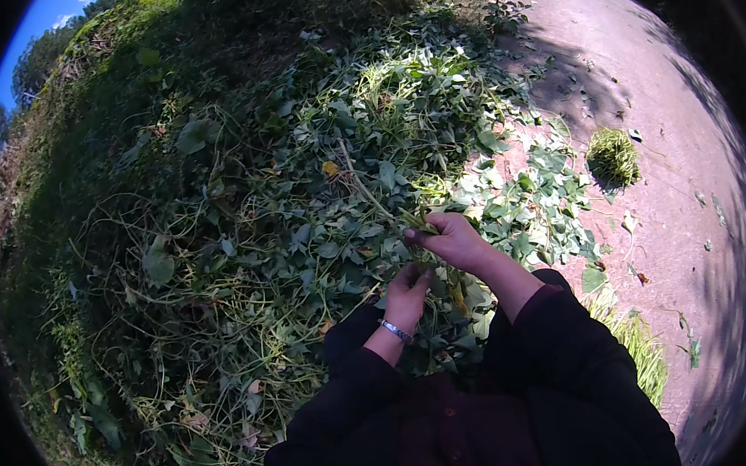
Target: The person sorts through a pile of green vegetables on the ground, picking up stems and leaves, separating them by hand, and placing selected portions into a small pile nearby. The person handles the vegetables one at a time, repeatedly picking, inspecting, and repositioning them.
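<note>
My right hand (449,240) is closed around a small bunch of green stems (419,219) whose ends stick out past the thumb. Just below and to its left, my left hand (408,296), with a bracelet at the wrist, has its thumb and fingertips together at a leafy piece; how firmly it grips is hard to tell. Beneath both hands spreads a thick heap of cut leafy vines (327,236) with broad green leaves. A long pale stem (364,184) runs up and left from near my right hand.
A tied-looking bundle of green stems (613,156) stands on the paved path (680,209) at the right. More light green stems (638,350) lie beside my right sleeve. Loose leaves are scattered on the path. Tangled vines and weeds (151,250) cover the left side.
</note>
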Action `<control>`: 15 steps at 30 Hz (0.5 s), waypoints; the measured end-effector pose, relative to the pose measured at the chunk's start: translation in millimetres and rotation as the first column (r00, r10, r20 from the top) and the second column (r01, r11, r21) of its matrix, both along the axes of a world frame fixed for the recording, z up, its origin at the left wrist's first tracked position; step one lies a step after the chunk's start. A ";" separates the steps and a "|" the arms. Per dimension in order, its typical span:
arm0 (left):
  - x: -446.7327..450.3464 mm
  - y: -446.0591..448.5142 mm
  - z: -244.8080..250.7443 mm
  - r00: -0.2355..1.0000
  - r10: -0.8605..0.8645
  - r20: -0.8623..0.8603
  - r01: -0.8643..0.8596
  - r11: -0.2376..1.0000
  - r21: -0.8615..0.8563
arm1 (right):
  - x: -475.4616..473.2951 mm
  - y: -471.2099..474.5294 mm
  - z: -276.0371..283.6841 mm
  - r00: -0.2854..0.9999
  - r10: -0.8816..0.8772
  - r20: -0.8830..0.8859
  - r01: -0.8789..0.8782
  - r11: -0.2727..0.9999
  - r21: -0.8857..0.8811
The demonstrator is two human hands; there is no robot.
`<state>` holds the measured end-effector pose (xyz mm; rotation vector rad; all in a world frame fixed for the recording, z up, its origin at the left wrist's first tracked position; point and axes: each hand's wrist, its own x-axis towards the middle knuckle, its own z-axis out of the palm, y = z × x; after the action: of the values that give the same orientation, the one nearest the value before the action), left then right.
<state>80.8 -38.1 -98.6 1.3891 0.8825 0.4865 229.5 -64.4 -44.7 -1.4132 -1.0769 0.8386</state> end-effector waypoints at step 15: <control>-34.6 2.3 86.0 0.952 0.061 0.299 0.061 0.922 -0.381 | 19.5 -9.2 -0.7 0.729 -0.246 0.639 0.260 0.963 0.073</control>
<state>46.2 -35.8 -12.5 0.9197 0.6786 0.4820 249.0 -73.6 -45.4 -1.8846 -1.3356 0.1387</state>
